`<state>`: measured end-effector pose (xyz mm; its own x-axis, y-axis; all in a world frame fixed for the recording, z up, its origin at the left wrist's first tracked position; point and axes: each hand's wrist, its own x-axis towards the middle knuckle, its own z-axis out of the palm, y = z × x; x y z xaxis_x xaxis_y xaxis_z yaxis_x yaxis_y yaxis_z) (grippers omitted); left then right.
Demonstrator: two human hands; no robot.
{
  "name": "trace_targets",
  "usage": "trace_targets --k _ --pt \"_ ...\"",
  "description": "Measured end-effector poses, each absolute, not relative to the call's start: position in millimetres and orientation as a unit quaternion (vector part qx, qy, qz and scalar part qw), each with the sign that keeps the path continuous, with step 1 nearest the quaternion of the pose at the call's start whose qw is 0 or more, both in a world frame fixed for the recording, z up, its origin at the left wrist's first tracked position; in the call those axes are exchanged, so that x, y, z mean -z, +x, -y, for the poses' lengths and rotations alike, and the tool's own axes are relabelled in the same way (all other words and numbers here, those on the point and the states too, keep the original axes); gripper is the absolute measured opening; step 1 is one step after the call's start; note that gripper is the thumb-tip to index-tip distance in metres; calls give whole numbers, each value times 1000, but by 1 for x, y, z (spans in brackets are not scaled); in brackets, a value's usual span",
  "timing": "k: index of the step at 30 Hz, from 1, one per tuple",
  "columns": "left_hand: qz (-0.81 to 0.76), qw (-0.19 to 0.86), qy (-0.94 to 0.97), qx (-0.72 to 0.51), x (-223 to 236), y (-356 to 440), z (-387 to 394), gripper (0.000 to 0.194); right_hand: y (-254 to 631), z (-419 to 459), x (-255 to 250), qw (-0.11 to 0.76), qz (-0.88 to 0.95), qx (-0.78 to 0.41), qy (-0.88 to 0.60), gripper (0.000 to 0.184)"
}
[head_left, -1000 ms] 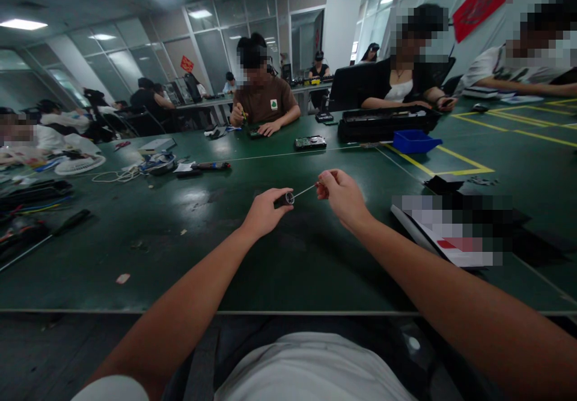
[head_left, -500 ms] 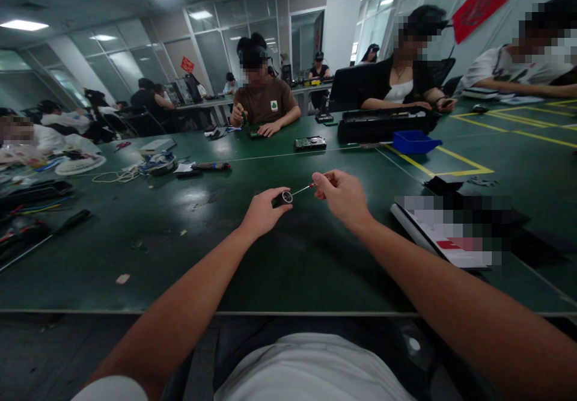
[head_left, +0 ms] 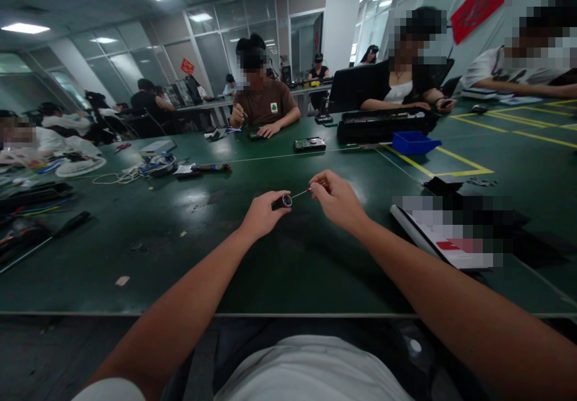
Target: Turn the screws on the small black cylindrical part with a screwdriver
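Observation:
Between the thumb and fingers of my left hand (head_left: 262, 216) is a small black cylindrical part (head_left: 282, 202), its round pale-rimmed end turned toward the right. My right hand (head_left: 337, 199) is closed on a thin screwdriver (head_left: 301, 194) with a reddish handle end. The metal shaft points left and its tip is at the round end of the part; whether it sits inside cannot be made out. Both hands are held over the middle of the green table (head_left: 288, 269).
To the right lies a white and black box-like object (head_left: 444, 238), partly pixelated. Farther back are a blue bin (head_left: 415, 142), a long black housing (head_left: 383, 125) and a hard drive (head_left: 309, 143). Cables (head_left: 155, 163) and a pen-like tool (head_left: 211, 167) lie left. A co-worker (head_left: 264, 100) sits opposite.
My right hand has shifted slightly left, its fingers now lifted and placed differently on the screwdriver's handle. My left hand and the black part have hardly moved.

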<state>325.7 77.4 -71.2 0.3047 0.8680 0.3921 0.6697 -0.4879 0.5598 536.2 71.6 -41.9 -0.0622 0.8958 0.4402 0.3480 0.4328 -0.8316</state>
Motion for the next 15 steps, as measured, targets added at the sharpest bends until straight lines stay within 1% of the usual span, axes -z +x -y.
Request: trace_targets --k 2,5,6,7,10,11,15 --pt "-479 150 799 -333 72 326 -78 44 536 -71 43 499 682 -280 -454 14" --pt "-479 150 799 -331 73 327 -78 45 536 -73 44 494 680 -265 -473 31" --pt "-480 149 799 -331 73 327 -78 45 536 -73 45 496 677 -256 -480 34" --pt "-480 147 798 -331 73 327 -78 45 536 -74 46 499 673 -249 -486 35" --pt "-486 145 794 -336 72 327 -77 44 537 -75 48 512 666 -258 -478 25" --pt "-489 145 792 -336 71 327 -77 44 537 -75 49 515 664 -268 -471 24" --pt "-499 146 785 -336 70 326 -77 44 538 -75 49 505 672 -279 -465 30"
